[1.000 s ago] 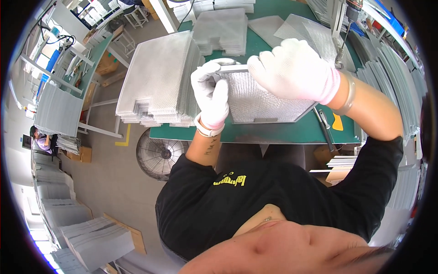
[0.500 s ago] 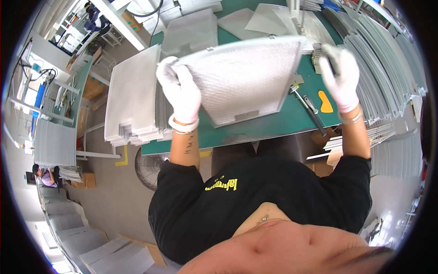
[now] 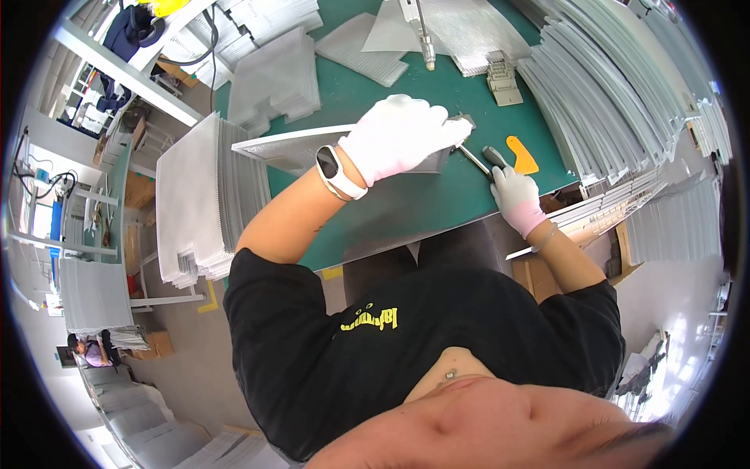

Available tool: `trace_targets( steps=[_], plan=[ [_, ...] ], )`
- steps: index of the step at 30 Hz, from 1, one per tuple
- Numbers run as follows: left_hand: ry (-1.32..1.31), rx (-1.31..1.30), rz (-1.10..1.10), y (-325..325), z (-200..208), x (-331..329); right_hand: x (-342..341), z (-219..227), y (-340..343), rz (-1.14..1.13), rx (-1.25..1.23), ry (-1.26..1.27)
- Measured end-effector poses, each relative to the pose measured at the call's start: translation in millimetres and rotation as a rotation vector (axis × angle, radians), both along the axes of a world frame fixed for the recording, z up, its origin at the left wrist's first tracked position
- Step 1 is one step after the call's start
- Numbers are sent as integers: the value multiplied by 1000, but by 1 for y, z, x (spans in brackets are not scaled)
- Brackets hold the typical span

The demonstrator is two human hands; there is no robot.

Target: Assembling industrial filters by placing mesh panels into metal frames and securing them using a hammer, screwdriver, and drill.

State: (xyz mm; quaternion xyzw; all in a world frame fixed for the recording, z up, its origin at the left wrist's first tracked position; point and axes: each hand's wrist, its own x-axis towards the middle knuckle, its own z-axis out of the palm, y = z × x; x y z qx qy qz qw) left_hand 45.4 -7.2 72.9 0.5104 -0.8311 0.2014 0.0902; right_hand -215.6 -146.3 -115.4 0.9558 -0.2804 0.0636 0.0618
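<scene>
My left hand [image 3: 398,137], in a white glove, reaches across and grips the top edge of a framed metal mesh panel [image 3: 293,148]. The panel stands tilted on the green table, partly hidden by that hand. My right hand [image 3: 516,197], also gloved, is closed around the handle of a hammer [image 3: 473,159] lying on the table. The hammer's head end is close to my left fingertips. Beside the shaft lies a tool with a dark grey handle [image 3: 494,156]. An orange scraper [image 3: 522,155] rests just right of it.
Stacked mesh sheets [image 3: 191,199] stand at the left, with another stack [image 3: 275,78] behind. Many framed panels [image 3: 601,94] lean in a row at the right. A metal block [image 3: 503,78] and an upright rod [image 3: 426,39] are at the back of the green table [image 3: 375,223].
My left hand has moved right along the panel, which is lowered and tilted away. My right hand has come down from above the table and taken hold of the hammer handle.
</scene>
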Motion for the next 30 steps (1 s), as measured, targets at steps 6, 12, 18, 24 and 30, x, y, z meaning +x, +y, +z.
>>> trace_targets(
  steps=[6, 12, 18, 24, 30],
  plan=[
    [75, -236, 94, -5, -21, -9, -4, 4, -47, -19, 526, -365],
    [300, -536, 308, -15, -45, -10, -36, 170, -37, 207, 657, -677],
    [329, -609, 422, -32, -49, -18, -32, 223, -13, 468, 54, -614],
    [419, -623, 494, -36, -50, -27, -26, 227, -7, 348, 37, -392],
    [426, -793, 443, -46, -62, -24, -22, 213, 16, 166, 205, 21]
  ],
)
